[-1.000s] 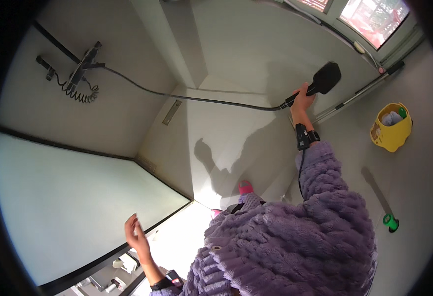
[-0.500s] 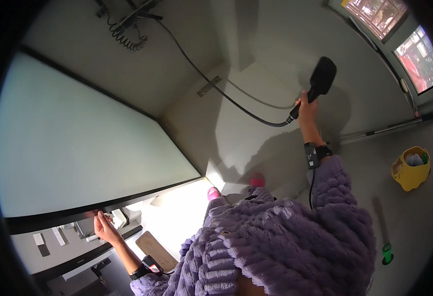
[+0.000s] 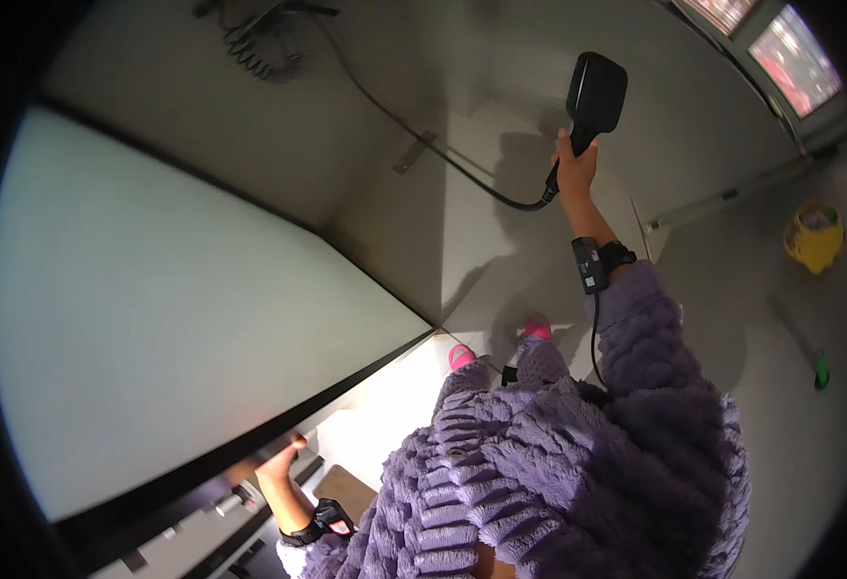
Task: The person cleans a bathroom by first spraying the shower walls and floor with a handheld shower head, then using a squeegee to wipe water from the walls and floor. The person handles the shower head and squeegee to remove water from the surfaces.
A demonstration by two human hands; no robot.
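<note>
My right hand (image 3: 575,174) is wrapped round the handle of a black hand shower (image 3: 597,92), holding it up and away from me. Its dark hose (image 3: 423,145) hangs in a curve from the upper-left wall. At the lower left my left hand (image 3: 277,468) is at the black-framed edge of a large frosted glass door (image 3: 202,318), gripping it; some fingers are hidden or blurred there. Black straps circle both wrists, and a small black box (image 3: 589,265) with a cable sits on the right one.
Below the far window (image 3: 798,63) runs a low floor track (image 3: 732,193). A yellow bucket (image 3: 814,241) and a green-ended thing (image 3: 821,370) are at the right. A coiled black cord (image 3: 250,53) hangs upper left. Pink shoes (image 3: 460,357) are on my feet.
The glass door's near edge and my left hand have shifted right and down in view. The hand shower shows its broad side more and stands higher. My view has turned slightly.
</note>
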